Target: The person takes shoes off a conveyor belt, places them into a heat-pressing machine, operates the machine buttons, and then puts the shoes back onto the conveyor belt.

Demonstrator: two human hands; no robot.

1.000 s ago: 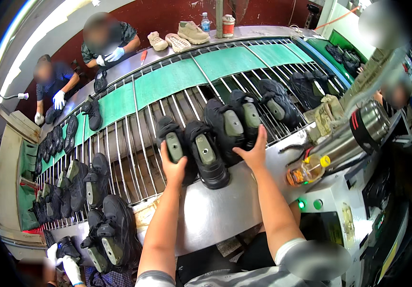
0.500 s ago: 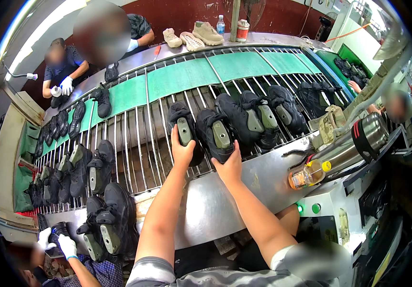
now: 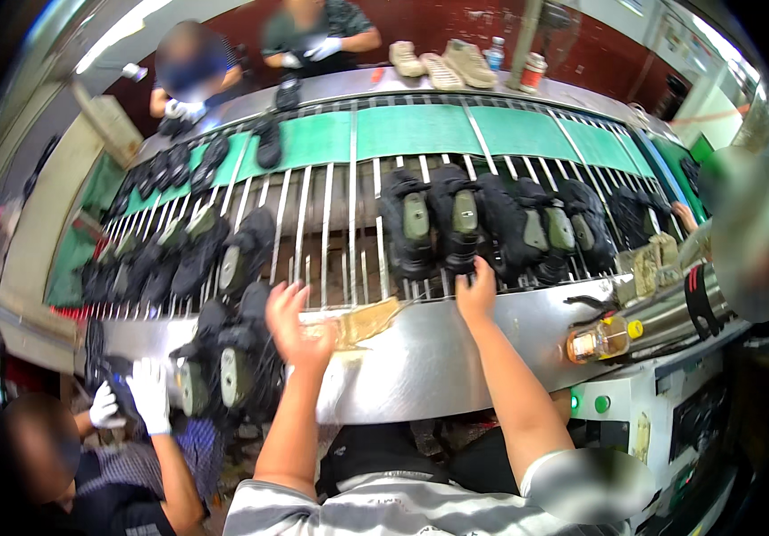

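Two black shoes, one [image 3: 399, 243] beside another [image 3: 446, 230], stand on the metal rollers, each with a green block in its opening. At the heel of the second, my right hand [image 3: 478, 297] has thumb and fingers apart; whether it touches the heel I cannot tell. My left hand [image 3: 299, 330] is open and empty, slightly blurred, above the metal ledge by a tan strip [image 3: 362, 323]. Left of it, a pair of black shoes with green blocks, one shoe [image 3: 257, 357] in front, stands at the ledge.
More black shoes [image 3: 197, 259] line the rollers [image 3: 326, 228] on both sides. A yellow-capped bottle [image 3: 600, 340] and steel flask [image 3: 684, 299] are at right. Gloved co-workers' hands [image 3: 150, 393] are at lower left; others work across the green belt [image 3: 411, 127]. Tan shoes [image 3: 469, 64] stand behind.
Both hands have let go of the two shoes, which stay on the rollers. My left hand has drawn away left and down. The whole view has shifted.
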